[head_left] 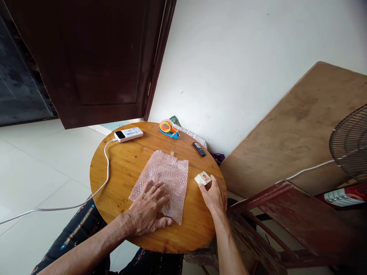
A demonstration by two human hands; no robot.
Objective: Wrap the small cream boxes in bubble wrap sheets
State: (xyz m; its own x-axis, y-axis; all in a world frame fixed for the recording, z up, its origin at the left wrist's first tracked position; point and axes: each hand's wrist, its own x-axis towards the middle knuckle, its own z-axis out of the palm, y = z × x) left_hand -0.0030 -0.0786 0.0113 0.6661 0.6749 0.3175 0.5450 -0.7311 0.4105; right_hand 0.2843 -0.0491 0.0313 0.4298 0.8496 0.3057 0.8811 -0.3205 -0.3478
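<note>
A sheet of clear, pinkish bubble wrap lies on the round wooden table. My left hand rests flat on its lower left part, fingers spread, holding nothing. To the right of the wrap, my right hand grips a small cream-coloured box with red print between thumb and fingers. The box is tilted, near the table's right side. Whether it touches the tabletop I cannot tell.
At the table's back are a tape dispenser with orange core, a white device on a white cable, and a dark blue small object. A wooden chair and fan stand right; a dark door is behind.
</note>
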